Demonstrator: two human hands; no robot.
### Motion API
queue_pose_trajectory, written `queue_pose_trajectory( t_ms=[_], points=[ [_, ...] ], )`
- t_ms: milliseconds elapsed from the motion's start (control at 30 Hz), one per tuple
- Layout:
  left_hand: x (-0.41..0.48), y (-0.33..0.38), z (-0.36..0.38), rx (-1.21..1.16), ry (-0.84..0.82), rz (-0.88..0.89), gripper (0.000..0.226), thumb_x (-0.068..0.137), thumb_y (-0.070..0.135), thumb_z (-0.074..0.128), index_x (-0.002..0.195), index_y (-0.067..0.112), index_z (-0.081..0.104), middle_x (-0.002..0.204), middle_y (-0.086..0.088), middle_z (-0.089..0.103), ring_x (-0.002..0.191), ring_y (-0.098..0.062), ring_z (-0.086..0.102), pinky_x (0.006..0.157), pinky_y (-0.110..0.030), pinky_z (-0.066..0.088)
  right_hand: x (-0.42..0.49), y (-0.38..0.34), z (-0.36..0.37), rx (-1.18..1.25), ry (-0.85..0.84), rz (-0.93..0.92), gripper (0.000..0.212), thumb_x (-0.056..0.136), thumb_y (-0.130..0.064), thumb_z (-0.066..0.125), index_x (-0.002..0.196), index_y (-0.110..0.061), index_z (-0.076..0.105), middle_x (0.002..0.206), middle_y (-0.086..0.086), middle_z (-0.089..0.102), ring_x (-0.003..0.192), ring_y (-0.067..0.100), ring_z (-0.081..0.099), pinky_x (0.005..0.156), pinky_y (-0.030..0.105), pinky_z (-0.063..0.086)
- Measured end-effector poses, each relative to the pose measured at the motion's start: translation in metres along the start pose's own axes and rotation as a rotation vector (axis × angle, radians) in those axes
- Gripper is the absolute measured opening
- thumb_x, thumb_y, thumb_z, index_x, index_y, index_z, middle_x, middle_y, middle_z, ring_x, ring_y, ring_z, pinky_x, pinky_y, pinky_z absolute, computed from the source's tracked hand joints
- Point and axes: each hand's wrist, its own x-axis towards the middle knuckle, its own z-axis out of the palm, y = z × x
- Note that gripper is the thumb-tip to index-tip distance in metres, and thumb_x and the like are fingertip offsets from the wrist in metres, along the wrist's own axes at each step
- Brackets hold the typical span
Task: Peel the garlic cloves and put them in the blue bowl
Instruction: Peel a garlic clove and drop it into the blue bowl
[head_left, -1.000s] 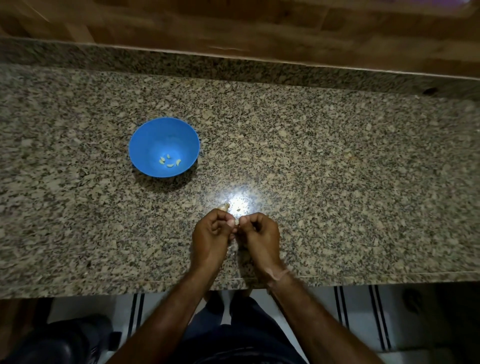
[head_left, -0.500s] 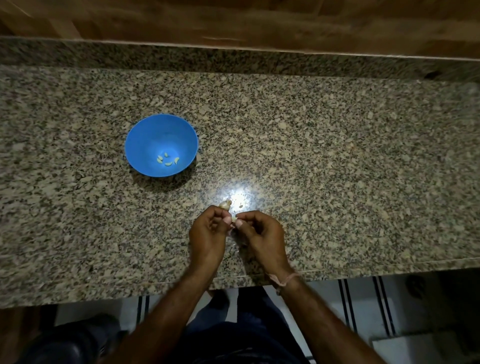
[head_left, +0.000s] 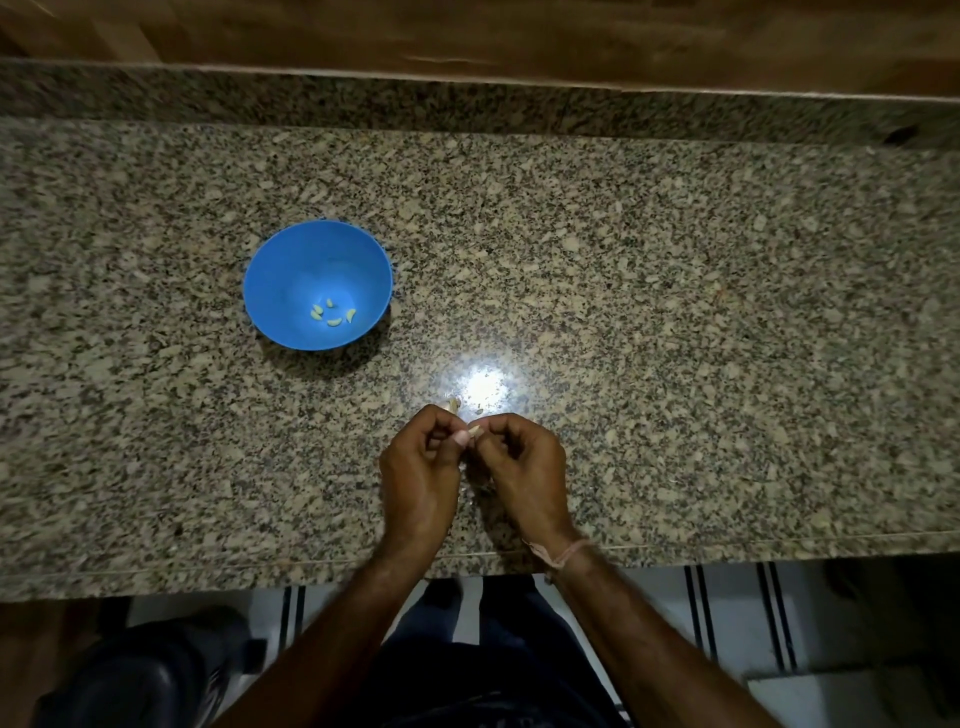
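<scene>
A small pale garlic clove (head_left: 472, 431) is pinched between the fingertips of my left hand (head_left: 420, 467) and my right hand (head_left: 522, 465), low over the granite counter near its front edge. Both hands have curled fingers meeting at the clove. Just beyond my left hand's knuckles, a bit of garlic or skin (head_left: 453, 405) lies on the counter. The blue bowl (head_left: 291, 270) stands to the far left of my hands and holds several peeled cloves (head_left: 332, 315) at its bottom.
The speckled granite counter (head_left: 675, 312) runs the full width, with a raised back ledge and a wooden wall (head_left: 467, 31) behind. A bright light glare (head_left: 484, 385) sits just beyond my hands. Below the front edge are striped floor tiles.
My hands stay together on the clove, working it with small finger movements. The view has shifted slightly; the bowl and its cloves have not moved.
</scene>
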Motion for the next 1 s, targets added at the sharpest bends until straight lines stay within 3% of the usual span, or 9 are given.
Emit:
queue_pose_trajectory(
  t_ms=[200, 267, 367, 667, 833, 1000],
  points=[
    [0.001, -0.003, 0.004, -0.028, 0.027, -0.094, 0.019, 0.092, 0.004, 0.069, 0.084, 0.021, 0.069, 0.079, 0.008, 0.071, 0.076, -0.005, 0.066, 0.069, -0.023, 0.051, 0.000, 0.003, -0.001, -0.033, -0.013, -0.027, 0.010, 0.097, -0.007, 0.069, 0.098, -0.011, 0.078, 0.090, 0.003, 0.078, 0.087, 0.027, 0.075, 0.081, 0.045, 0.063],
    [0.001, -0.001, 0.000, 0.001, 0.021, -0.027, 0.018, 0.094, 0.002, 0.067, 0.085, 0.017, 0.068, 0.078, 0.007, 0.069, 0.074, -0.003, 0.064, 0.065, -0.014, 0.047, -0.001, 0.000, -0.003, -0.002, -0.035, -0.030, 0.011, 0.099, -0.008, 0.069, 0.103, -0.011, 0.078, 0.094, 0.003, 0.079, 0.090, 0.028, 0.075, 0.080, 0.042, 0.063],
    [0.000, 0.003, -0.004, 0.080, -0.026, 0.130, 0.019, 0.096, 0.000, 0.062, 0.085, 0.015, 0.065, 0.075, 0.005, 0.066, 0.071, -0.006, 0.061, 0.060, -0.011, 0.042, -0.002, -0.005, -0.006, 0.051, -0.072, -0.045, 0.008, 0.097, -0.007, 0.073, 0.102, -0.007, 0.078, 0.096, 0.005, 0.079, 0.093, 0.022, 0.076, 0.081, 0.031, 0.062],
    [-0.004, 0.002, -0.004, -0.109, -0.092, -0.048, 0.017, 0.095, 0.006, 0.070, 0.097, 0.022, 0.075, 0.090, 0.008, 0.076, 0.084, -0.005, 0.072, 0.073, -0.020, 0.058, -0.005, 0.003, -0.003, 0.205, -0.002, 0.143, 0.005, 0.099, -0.005, 0.069, 0.098, -0.002, 0.073, 0.093, 0.026, 0.075, 0.084, 0.032, 0.072, 0.083, 0.057, 0.061],
    [-0.007, 0.002, -0.006, -0.134, -0.081, -0.061, 0.018, 0.093, 0.004, 0.071, 0.097, 0.020, 0.077, 0.090, 0.007, 0.078, 0.085, -0.007, 0.074, 0.076, -0.024, 0.061, -0.008, 0.005, -0.007, 0.138, -0.010, 0.068, 0.005, 0.097, -0.006, 0.072, 0.097, -0.008, 0.076, 0.094, 0.013, 0.078, 0.094, 0.036, 0.075, 0.087, 0.056, 0.063],
    [-0.006, 0.003, -0.007, -0.086, -0.088, -0.042, 0.017, 0.092, 0.005, 0.073, 0.096, 0.020, 0.077, 0.086, 0.007, 0.077, 0.081, -0.004, 0.072, 0.071, -0.016, 0.056, -0.010, 0.001, -0.011, 0.010, -0.004, -0.041, 0.008, 0.095, -0.007, 0.074, 0.097, -0.013, 0.078, 0.092, 0.001, 0.079, 0.090, 0.023, 0.076, 0.085, 0.049, 0.063]
  ],
)
